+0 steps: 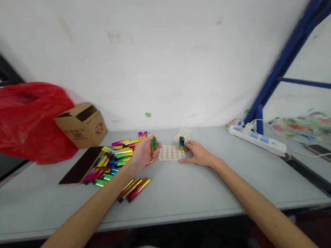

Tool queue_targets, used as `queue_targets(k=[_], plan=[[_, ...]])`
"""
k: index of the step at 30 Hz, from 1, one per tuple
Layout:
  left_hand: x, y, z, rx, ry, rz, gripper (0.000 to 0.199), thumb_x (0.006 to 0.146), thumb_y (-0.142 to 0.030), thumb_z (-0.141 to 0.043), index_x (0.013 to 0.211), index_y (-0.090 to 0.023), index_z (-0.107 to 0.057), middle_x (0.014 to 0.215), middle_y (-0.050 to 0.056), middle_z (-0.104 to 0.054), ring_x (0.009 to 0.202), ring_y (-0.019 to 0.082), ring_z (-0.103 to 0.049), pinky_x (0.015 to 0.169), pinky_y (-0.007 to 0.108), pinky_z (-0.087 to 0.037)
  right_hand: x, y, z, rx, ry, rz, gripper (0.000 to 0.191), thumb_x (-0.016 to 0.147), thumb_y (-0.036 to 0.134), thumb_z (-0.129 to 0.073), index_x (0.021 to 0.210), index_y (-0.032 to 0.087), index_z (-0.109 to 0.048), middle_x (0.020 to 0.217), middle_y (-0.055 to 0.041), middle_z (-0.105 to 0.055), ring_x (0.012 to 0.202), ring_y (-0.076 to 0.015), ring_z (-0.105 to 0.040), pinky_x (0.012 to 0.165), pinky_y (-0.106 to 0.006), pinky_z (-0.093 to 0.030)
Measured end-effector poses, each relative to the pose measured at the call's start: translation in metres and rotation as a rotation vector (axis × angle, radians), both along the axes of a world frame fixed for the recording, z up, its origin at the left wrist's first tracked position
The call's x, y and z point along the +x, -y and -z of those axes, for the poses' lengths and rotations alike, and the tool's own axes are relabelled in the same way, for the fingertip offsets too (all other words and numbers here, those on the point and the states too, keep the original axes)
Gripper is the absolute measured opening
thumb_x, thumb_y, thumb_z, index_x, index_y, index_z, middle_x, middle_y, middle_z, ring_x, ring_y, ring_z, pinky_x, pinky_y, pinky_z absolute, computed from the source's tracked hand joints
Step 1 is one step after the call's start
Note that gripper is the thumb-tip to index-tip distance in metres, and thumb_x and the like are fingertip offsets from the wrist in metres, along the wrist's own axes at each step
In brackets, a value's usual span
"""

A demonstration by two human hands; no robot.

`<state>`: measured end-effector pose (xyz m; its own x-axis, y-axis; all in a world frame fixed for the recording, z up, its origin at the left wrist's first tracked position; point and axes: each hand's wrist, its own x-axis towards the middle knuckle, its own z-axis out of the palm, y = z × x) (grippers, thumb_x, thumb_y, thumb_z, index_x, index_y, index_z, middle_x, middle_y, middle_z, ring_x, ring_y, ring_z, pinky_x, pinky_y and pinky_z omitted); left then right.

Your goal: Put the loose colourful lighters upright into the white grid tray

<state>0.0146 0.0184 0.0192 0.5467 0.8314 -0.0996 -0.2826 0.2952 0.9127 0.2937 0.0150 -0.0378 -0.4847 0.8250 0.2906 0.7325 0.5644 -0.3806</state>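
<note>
My left hand (142, 152) is closed around a green lighter (153, 144), held upright at the left end of a white tray with rows of round hollows (169, 153). A blue and yellow lighter (181, 144) stands upright at the tray's right end. My right hand (197, 154) grips that end, thumb at the near corner and fingers beside the standing lighter. A pile of shiny, many-coloured lighters (119, 154) lies left of and partly behind my left hand. Several gold and red lighters (135, 188) lie nearer to me.
A second white tray (183, 134) lies behind the first. A dark board (80, 167), a cardboard box (84, 126) and a red plastic bag (29, 122) are on the left. At right are a white power strip (256, 139) and a blue metal frame (284, 58).
</note>
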Motion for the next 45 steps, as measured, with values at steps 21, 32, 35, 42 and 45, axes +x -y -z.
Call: queue_targets(k=[21,32,35,42,45], plan=[[0.002,-0.001,0.003,0.014,-0.095,-0.084,0.042,0.093,-0.053,-0.044,0.068,-0.019,-0.045,0.059,-0.005,-0.034,0.046,0.009,-0.032,0.044,0.020,-0.028,0.000,0.000,0.001,-0.004,0.009,0.002,0.056,0.080,0.065,-0.076,0.105,0.016,-0.062,0.098,-0.0093,-0.065,0.088,-0.0242,-0.059,0.081,-0.035,-0.047],[0.016,0.000,0.005,0.524,-0.343,-0.160,0.029,0.084,-0.044,-0.072,0.094,-0.019,-0.063,0.092,0.004,-0.070,0.085,0.018,-0.065,0.075,0.028,-0.052,-0.001,-0.002,0.002,0.024,0.006,-0.001,0.059,0.078,0.067,-0.077,0.104,0.016,-0.064,0.097,-0.0093,-0.065,0.087,-0.0241,-0.058,0.080,-0.034,-0.045],[0.026,-0.004,0.003,0.715,-0.439,-0.087,0.031,0.082,-0.043,-0.075,0.097,-0.016,-0.072,0.104,0.008,-0.073,0.099,0.023,-0.067,0.083,0.032,-0.056,-0.002,-0.001,0.001,0.022,0.000,0.002,0.061,0.077,0.067,-0.077,0.106,0.015,-0.065,0.096,-0.0089,-0.065,0.086,-0.0241,-0.058,0.079,-0.034,-0.045],[0.050,-0.017,0.012,0.889,-0.514,-0.022,0.028,0.088,-0.035,-0.070,0.108,-0.016,-0.074,0.109,0.009,-0.078,0.100,0.024,-0.072,0.091,0.034,-0.057,0.001,-0.002,0.000,0.013,-0.035,-0.045,0.067,0.076,0.059,-0.083,0.123,0.015,-0.065,0.100,-0.0096,-0.067,0.089,-0.0251,-0.060,0.081,-0.035,-0.047],[0.054,-0.024,0.019,1.027,-0.603,-0.068,0.027,0.091,-0.035,-0.067,0.111,-0.017,-0.074,0.113,0.009,-0.078,0.102,0.023,-0.072,0.092,0.034,-0.056,0.002,-0.004,0.001,0.003,-0.035,-0.046,0.068,0.075,0.057,-0.084,0.124,0.014,-0.065,0.099,-0.0095,-0.066,0.089,-0.0255,-0.060,0.081,-0.035,-0.047]])
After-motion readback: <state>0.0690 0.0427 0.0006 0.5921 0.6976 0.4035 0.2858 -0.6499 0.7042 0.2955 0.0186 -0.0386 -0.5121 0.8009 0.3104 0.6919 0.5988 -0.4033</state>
